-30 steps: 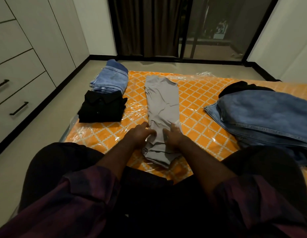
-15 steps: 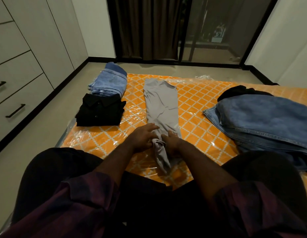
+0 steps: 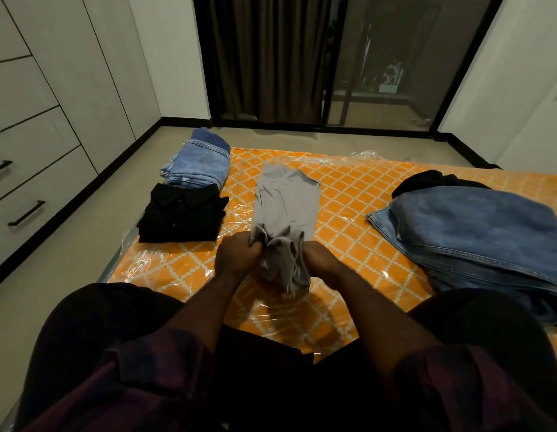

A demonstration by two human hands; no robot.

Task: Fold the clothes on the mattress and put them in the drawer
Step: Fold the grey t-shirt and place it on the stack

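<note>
The grey garment (image 3: 286,207) lies lengthwise at the centre of the orange mattress (image 3: 349,194). The left hand (image 3: 236,255) and right hand (image 3: 321,257) each grip its bunched near end, fingers curled into the fabric. A folded black shirt (image 3: 182,213) and folded jeans (image 3: 197,165) lie to the left, and a denim pile (image 3: 476,232) to the right.

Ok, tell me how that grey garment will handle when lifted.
Likely floppy: the grey garment bunches where the left hand and right hand grip it. Probably light: thin, lying flat. May slide on the plastic-wrapped mattress.
</note>
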